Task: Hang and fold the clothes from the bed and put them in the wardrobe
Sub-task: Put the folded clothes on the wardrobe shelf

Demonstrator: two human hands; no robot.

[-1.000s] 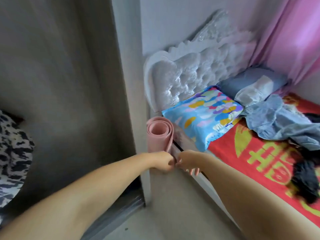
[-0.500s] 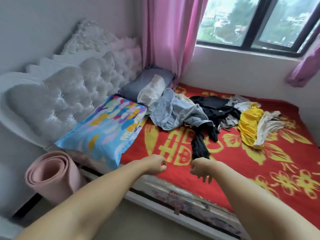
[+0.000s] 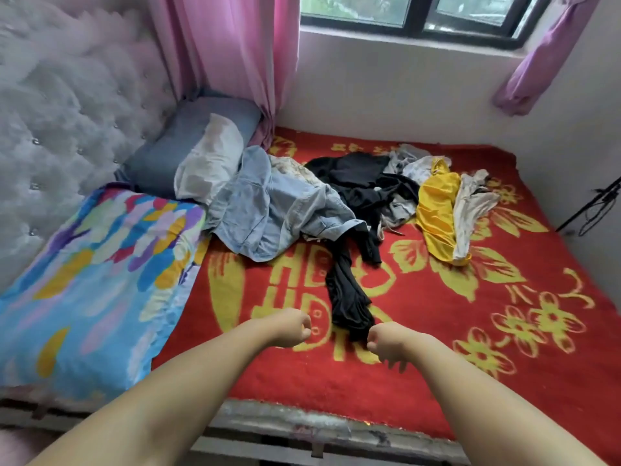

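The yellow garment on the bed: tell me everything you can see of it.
The yellow garment is a bright, slightly shiny piece of cloth, crumpled and unfolded, lying lengthwise on the red blanket at the right of the pile. Its type cannot be told. A whitish garment lies against its right side, and grey and black clothes meet its left edge. Neither hand touches it.

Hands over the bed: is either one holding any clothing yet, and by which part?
Nothing is held. The left hand and right hand hover loosely curled on either side of the black garment's near end, not touching it.
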